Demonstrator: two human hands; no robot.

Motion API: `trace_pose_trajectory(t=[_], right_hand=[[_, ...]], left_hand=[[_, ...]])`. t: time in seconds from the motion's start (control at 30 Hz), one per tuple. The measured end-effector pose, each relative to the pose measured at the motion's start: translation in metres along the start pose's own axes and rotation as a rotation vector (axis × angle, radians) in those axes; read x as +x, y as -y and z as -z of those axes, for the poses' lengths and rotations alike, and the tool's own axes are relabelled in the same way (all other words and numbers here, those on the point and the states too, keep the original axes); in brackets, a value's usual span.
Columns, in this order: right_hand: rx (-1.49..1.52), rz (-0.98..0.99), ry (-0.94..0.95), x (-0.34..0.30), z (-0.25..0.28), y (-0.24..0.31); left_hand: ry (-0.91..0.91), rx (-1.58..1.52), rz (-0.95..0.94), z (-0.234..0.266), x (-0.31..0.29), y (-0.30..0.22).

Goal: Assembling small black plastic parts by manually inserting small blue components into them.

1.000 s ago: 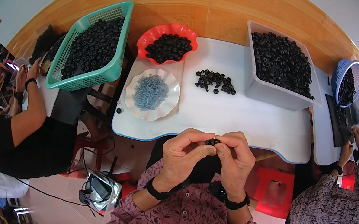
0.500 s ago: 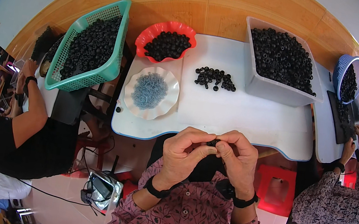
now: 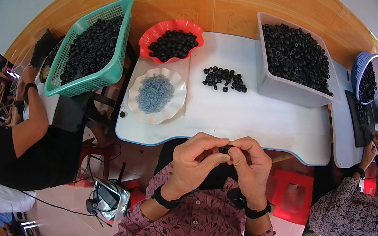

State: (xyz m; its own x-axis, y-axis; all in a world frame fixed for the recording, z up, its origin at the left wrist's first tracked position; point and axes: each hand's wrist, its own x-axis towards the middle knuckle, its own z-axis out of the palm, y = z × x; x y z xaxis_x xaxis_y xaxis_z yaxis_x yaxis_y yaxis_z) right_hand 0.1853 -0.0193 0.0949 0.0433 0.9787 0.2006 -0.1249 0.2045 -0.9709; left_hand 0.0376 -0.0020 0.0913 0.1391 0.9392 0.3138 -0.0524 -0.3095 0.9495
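Observation:
Just off the table's near edge, my left hand [image 3: 197, 158] and my right hand [image 3: 251, 166] meet fingertip to fingertip. Both are closed in a pinch on one small black round part [image 3: 225, 149], which their fingers partly cover. Beyond them on the white table lies a loose cluster of small black round parts [image 3: 225, 80]. A white scalloped plate [image 3: 174, 107] holds a heap of small clear bluish pieces [image 3: 155, 93]. Behind it stands a red wavy-rimmed bowl [image 3: 150, 36] with black round parts in it.
A translucent bin [image 3: 288, 90] full of black ring-shaped parts stands at the back right. To the left is a green basket [image 3: 113, 74] of similar parts. People work at both sides, one by a blue basket [image 3: 360, 71]. A red stool [image 3: 278, 209] stands right of me.
My hands stay together and pinched, with the black part turned slightly between the fingertips. The whole view has shifted a little; the table things keep their places.

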Motion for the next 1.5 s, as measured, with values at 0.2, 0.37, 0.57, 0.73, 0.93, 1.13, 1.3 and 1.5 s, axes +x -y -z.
trace_pose_trajectory(t=[0.2, 0.37, 0.57, 0.73, 0.93, 1.13, 1.3, 1.5], right_hand=[[0.123, -0.086, 0.039, 0.000, 0.004, -0.003], [0.199, -0.156, 0.031, -0.001, 0.003, -0.001], [0.134, -0.180, 0.046, 0.001, 0.003, 0.000], [0.046, -0.114, 0.008, -0.001, 0.001, -0.003], [0.012, -0.120, 0.010, 0.000, 0.001, -0.006], [0.108, -0.222, 0.018, 0.003, 0.001, -0.008], [0.106, -0.212, 0.041, 0.008, 0.004, -0.013], [0.098, -0.242, 0.075, 0.010, 0.010, -0.015]], left_hand=[[-0.006, -0.007, -0.090, 0.001, 0.000, 0.010], [-0.002, -0.236, 0.054, 0.002, -0.002, 0.018], [-0.026, -0.237, 0.103, 0.000, -0.003, 0.013], [0.030, 0.000, -0.003, 0.006, -0.001, 0.011], [0.053, 0.088, -0.118, 0.008, 0.004, 0.011], [0.037, 0.103, -0.121, 0.011, 0.003, 0.019], [0.004, 0.101, -0.104, 0.010, 0.002, 0.019], [-0.002, 0.261, -0.201, 0.008, 0.003, 0.018]])
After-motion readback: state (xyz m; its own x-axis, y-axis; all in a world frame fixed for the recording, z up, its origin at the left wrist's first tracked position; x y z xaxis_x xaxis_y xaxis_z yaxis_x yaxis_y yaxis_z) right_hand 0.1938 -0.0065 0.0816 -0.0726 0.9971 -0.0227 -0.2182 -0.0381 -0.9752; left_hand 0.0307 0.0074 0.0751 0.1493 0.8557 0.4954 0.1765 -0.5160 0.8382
